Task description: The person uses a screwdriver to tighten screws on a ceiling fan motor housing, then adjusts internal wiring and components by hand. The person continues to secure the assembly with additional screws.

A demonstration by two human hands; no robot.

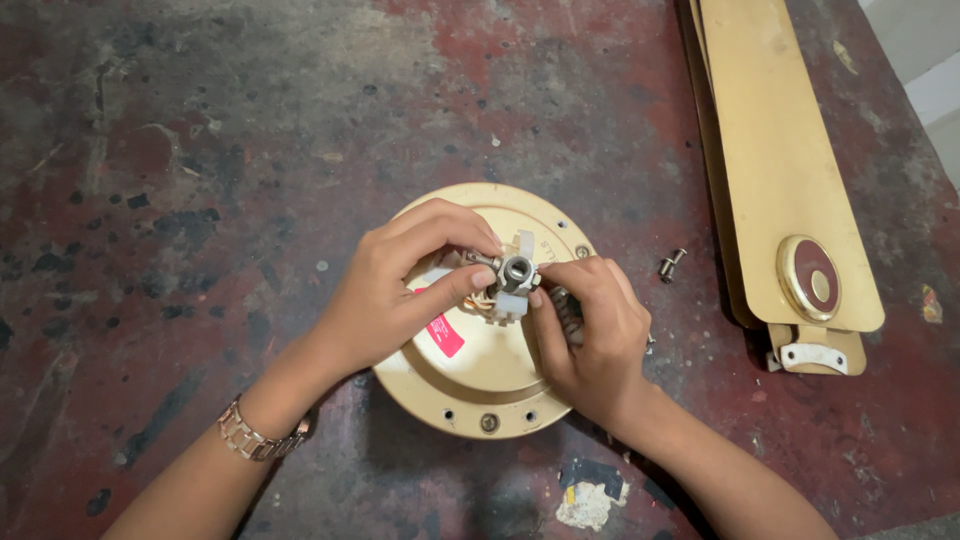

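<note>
My left hand point(400, 290) and right hand point(590, 335) both pinch the metal shaft point(516, 270) at the centre of the gold fan motor point(480, 375), fingers curled shut around it. Motor sits on the stained table point(200, 200); fan blades point(785, 170) lie right, loose bolt point(671, 264) near them.

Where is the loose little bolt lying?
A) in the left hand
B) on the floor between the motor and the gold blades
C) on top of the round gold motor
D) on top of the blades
B: the bolt lies alone on the floor, between the motor and the blades.
</note>
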